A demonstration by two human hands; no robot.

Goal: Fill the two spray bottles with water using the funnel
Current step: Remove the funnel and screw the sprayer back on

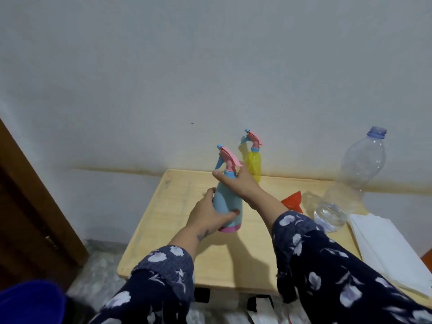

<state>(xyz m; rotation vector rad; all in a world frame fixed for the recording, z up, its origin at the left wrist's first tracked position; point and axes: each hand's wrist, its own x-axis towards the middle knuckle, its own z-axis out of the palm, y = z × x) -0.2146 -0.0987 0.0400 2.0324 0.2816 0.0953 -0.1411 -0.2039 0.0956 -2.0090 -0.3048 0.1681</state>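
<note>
- Door frame of dark brown wood runs down the far-left edge, beside the pale wall.
- Left hand is wrapped round the lower body of the blue spray bottle, thumb across the near side, fingers curled round the far left side; a patterned navy sleeve covers the forearm.
- That blue bottle stands upright on the left-centre of the light wooden table, its pink base touching the top, its pink and blue trigger head on.
- Right hand closes round the bottle's neck just under the trigger head (fingertips are hidden behind it).
- Yellow spray bottle stands upright at the far edge of the table against the wall, just right of the blue one, head on too.
- Red funnel lies tipped on its side, right of the right forearm.
- Clear plastic water bottle, uncapped, leans at the table's right side, next to the funnel.
- White folded cloth lies at the near right edge.
</note>
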